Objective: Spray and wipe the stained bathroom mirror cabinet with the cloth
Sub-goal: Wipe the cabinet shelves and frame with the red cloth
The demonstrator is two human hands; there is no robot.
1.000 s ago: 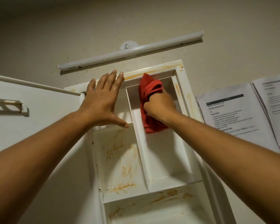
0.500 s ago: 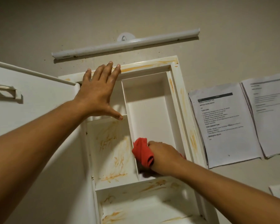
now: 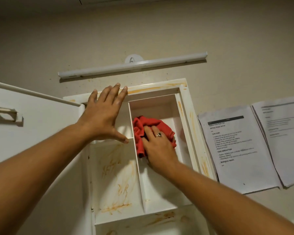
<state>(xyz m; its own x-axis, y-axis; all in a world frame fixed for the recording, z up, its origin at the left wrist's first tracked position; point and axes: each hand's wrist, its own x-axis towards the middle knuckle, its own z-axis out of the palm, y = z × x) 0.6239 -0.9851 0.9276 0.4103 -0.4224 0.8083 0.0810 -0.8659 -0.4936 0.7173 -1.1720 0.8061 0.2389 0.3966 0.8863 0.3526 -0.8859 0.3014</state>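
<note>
Open white plastic wall cabinet [image 3: 188, 116] streaked with orange stains, right hand [image 3: 159, 147] laid flat on crumpled red cloth [image 3: 139, 131], pressing it against the upper right compartment's back, left hand [image 3: 102, 116] spread wide, fingertips on the cabinet's top frame, printed paper sheets [image 3: 236, 150] on the wall beside.

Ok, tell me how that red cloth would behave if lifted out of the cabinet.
Probably floppy: the red cloth bunches in soft folds under the right hand. Likely light, since the pressing hand alone pins it against the upright back of the cabinet. It would probably droop or drop if released.
</note>
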